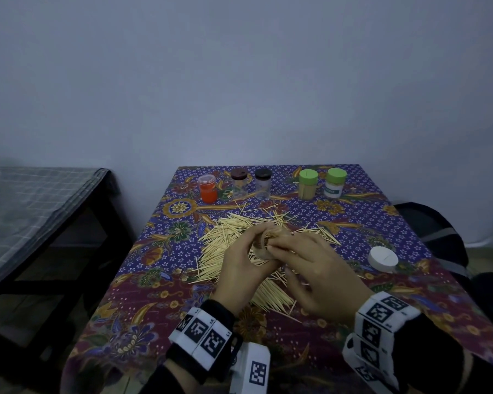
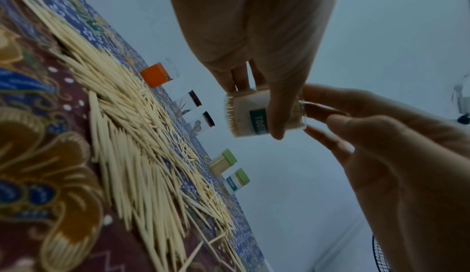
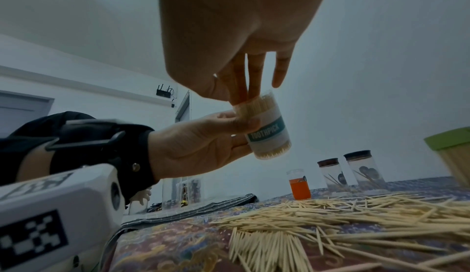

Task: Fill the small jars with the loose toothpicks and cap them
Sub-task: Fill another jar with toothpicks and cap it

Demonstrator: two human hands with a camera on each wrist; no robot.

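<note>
A bench (image 1: 404, 223) draped in floral batik cloth carries a heap of loose toothpicks (image 1: 225, 237), five capped jars (image 1: 262, 183) along its far edge, and a white lid (image 1: 383, 258).

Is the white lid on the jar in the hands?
No, the white lid lies on the tablecloth, apart from the open jar in the hands.

We saw a blue-and-maroon floral tablecloth (image 1: 382, 223), pale toothpicks (image 1: 228, 237), two green-capped jars (image 1: 308, 183), an orange jar (image 1: 207, 189), a white cap (image 1: 383, 258).
</note>
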